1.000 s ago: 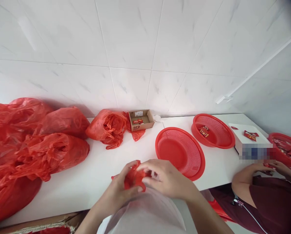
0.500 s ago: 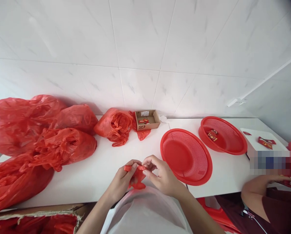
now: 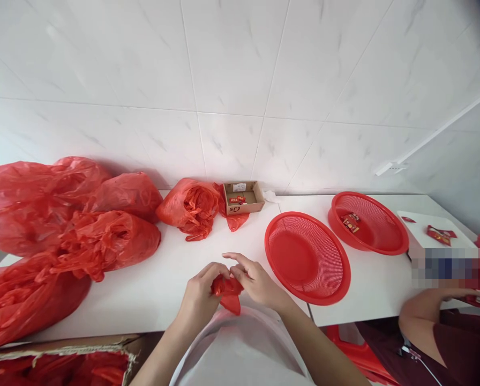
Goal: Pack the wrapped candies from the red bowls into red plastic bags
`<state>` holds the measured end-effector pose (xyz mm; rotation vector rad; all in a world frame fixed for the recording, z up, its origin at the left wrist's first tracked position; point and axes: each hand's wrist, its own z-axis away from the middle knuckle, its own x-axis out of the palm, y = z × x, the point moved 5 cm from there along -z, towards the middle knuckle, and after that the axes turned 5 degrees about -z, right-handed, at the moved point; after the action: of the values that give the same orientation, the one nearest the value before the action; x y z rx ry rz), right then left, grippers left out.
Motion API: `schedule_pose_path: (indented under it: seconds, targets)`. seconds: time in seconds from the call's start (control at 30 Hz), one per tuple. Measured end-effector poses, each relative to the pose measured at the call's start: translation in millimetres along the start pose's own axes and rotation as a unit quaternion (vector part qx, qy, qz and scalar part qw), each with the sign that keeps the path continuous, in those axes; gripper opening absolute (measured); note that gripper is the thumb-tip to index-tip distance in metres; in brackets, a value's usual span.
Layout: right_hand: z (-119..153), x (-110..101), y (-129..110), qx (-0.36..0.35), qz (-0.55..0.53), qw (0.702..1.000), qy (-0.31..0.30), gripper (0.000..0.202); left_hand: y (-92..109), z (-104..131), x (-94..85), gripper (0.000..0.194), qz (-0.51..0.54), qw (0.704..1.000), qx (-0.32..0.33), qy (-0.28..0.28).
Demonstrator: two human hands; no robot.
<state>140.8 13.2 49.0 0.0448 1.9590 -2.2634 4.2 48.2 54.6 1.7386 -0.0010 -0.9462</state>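
A small crumpled red plastic bag hangs between my two hands, just over the near edge of the table. My left hand is closed on its upper left part, thumb and fingers pinched together. Against the bag's top, the thumb and fingertips of my right hand are pinched, with the index finger stretched out above. The fingers partly hide the top of the bag, and what is inside it cannot be made out.
Large full red plastic bags crowd the left of the white table. Behind my hands stands a small cardboard box with red packets. Two red baskets lie to the right. A co-worker's arm is at far right.
My left hand has turned over the bag, covering more of it. My right index finger has stretched out to the left, and the bag's lower part now hangs in a pointed fold.
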Motion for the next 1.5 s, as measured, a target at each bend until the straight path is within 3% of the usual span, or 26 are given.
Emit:
schedule_pose_path:
  seconds: [0.13, 0.23, 0.33, 0.53, 0.73, 0.87, 1.0, 1.13, 1.27, 1.4, 1.5]
  targets:
    - [3.0, 0.3, -1.6, 0.005, -0.089, 0.995, -0.055, 0.030, 1.4, 2.6, -0.3, 0.032, -0.014, 0.996, 0.037, 0.084]
    - [6.8, -3.1, -2.4, 0.014, -0.112, 0.991, -0.069, 0.028, 1.0, 4.1, 1.4, 0.030, -0.011, 0.997, 0.036, 0.061]
    - [8.8, -7.7, -3.0, -0.001, -0.099, 0.995, -0.029, 0.027, -3.3, 4.8, 4.0, 0.031, -0.004, 1.000, 0.010, 0.014]
    - [3.2, -26.9, -7.7, -0.090, 0.034, 0.987, 0.125, 0.025, -12.0, 1.3, -2.8, 0.036, 0.014, 0.998, -0.067, -0.003]
    - [-12.0, -77.2, 17.6, -0.077, 0.235, 0.937, 0.247, 0.025, -21.0, 15.5, -25.4, 0.035, -0.011, 0.996, -0.083, 0.011]
    - [-21.0, -103.0, 43.0, -0.050, 0.332, 0.910, 0.244, 0.028, -27.3, 38.6, -34.1, 0.033, -0.014, 0.995, -0.102, -0.011]
    - [-29.3, -102.9, 58.1, -0.054, 0.362, 0.909, 0.201, 0.030, -22.0, 52.6, -26.5, 0.035, 0.033, 0.986, -0.147, -0.067]
    - [-30.0, -100.9, 67.2, -0.020, 0.329, 0.923, 0.198, 0.032, -11.5, 54.8, -10.8, 0.036, 0.092, 0.979, -0.139, -0.115]
    - [-20.7, -99.7, 63.0, 0.029, 0.232, 0.947, 0.219, 0.037, -11.2, 56.3, -4.4, 0.034, 0.120, 0.979, -0.115, -0.117]
    - [-14.4, -78.2, 35.7, 0.013, 0.051, 0.980, 0.193, 0.039, -12.9, 57.2, -6.0, 0.036, 0.137, 0.977, -0.128, -0.099]
    - [-16.2, -54.6, 17.5, 0.014, -0.164, 0.975, 0.146, 0.039, -3.6, 51.7, -2.6, 0.040, 0.231, 0.961, -0.108, -0.104]
